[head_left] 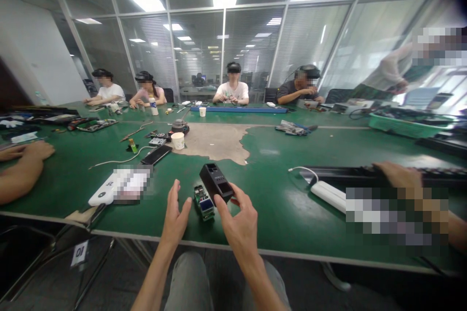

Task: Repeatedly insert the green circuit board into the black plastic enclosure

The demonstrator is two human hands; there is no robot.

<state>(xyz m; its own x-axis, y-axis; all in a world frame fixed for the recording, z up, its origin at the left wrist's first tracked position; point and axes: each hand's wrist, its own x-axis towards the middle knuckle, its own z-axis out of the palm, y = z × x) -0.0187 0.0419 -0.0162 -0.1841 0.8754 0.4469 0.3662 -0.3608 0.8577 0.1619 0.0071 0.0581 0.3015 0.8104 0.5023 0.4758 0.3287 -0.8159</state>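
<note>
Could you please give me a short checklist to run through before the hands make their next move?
1. Right hand grips the black case: ok.
2. Left hand is free: ok, open and holding nothing.
3. Left hand steadies the circuit board: not ok, it is beside it, not on it.
4. Paper cup stands upright, away from both hands: ok.
5. Inside of the case is sound: cannot tell, it is hidden.

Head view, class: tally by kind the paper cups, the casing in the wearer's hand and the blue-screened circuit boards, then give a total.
Paper cups: 2
Black casing, in the right hand: 1
Blue-screened circuit board: 1
Total: 4
</note>
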